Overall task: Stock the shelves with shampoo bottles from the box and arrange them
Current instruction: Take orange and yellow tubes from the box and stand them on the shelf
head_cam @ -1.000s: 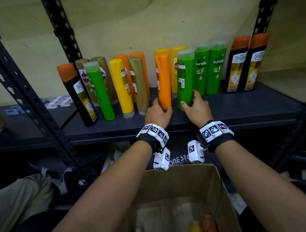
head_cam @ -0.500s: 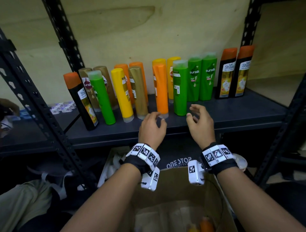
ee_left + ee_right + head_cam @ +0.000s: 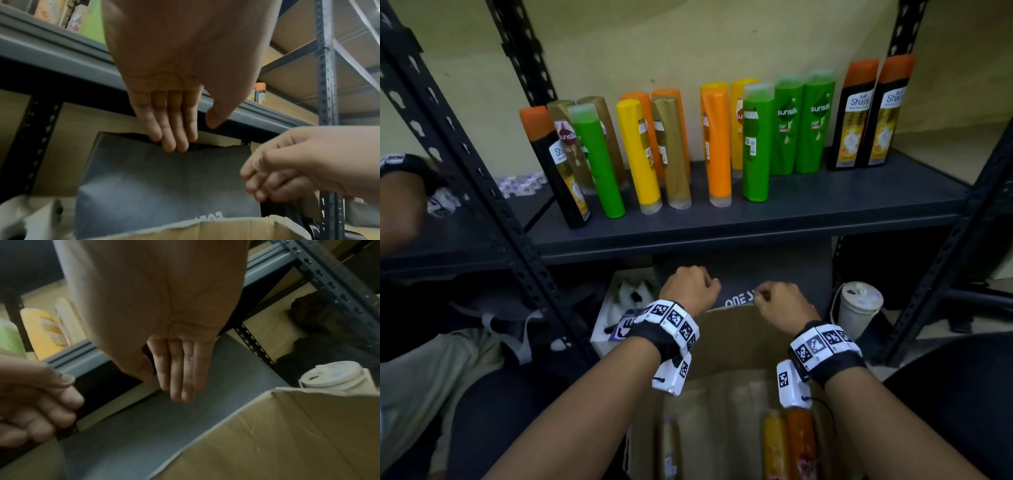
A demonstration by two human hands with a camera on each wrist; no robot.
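While bottles (image 3: 717, 147) crowd the shelf (image 3: 791, 205), a cup (image 3: 859, 310) stands beside the box (image 3: 726, 342).

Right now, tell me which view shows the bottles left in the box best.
The head view: it looks down into the open cardboard box and shows a yellow bottle beside an orange bottle near its right wall. The left wrist view catches only the box's torn rim, the right wrist view only a flap; neither shows inside.
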